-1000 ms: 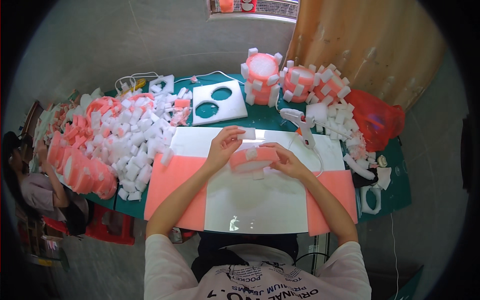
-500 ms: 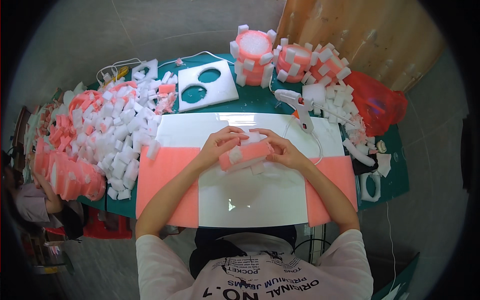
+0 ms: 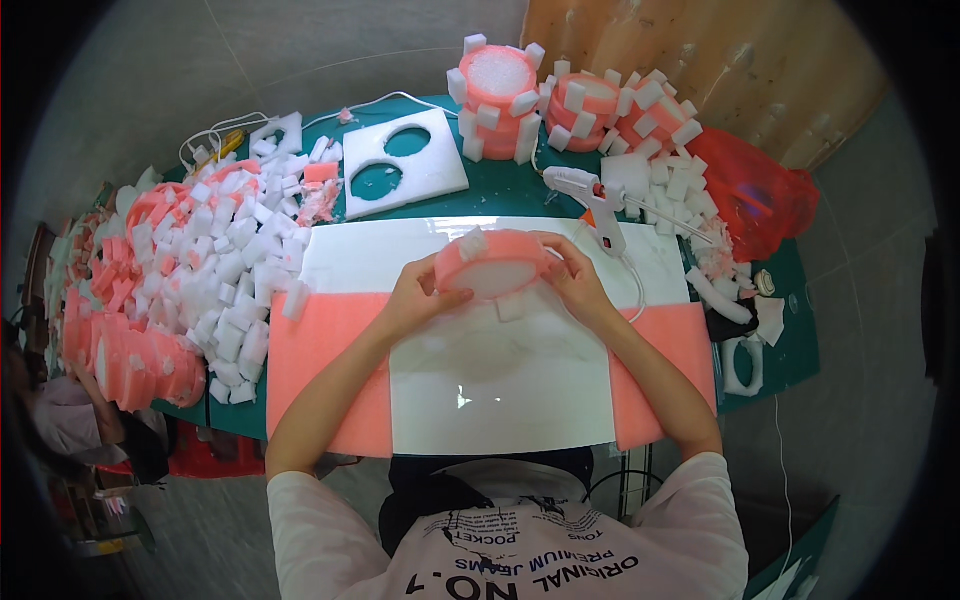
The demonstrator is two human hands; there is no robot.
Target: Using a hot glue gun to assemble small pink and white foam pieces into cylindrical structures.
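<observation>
- Left hand (image 3: 418, 296) and right hand (image 3: 578, 283) both clasped on a pink foam ring (image 3: 492, 268), fingers wrapped around its rim, thumbs along the near edge.
- Ring held just above the white board (image 3: 500, 370), 1 small white foam block (image 3: 470, 243) stuck on its top-left edge.
- Another loose white block (image 3: 512, 306) lying on the board right under the ring.
- Glue gun (image 3: 597, 199) parked near the right hand, cord trailing beside the wrist.
- Risks, as a judgement: squeezing too hard could dent the soft ring or knock off the attached block; snagging the cord could drag the gun's nozzle toward the fingers.
</observation>
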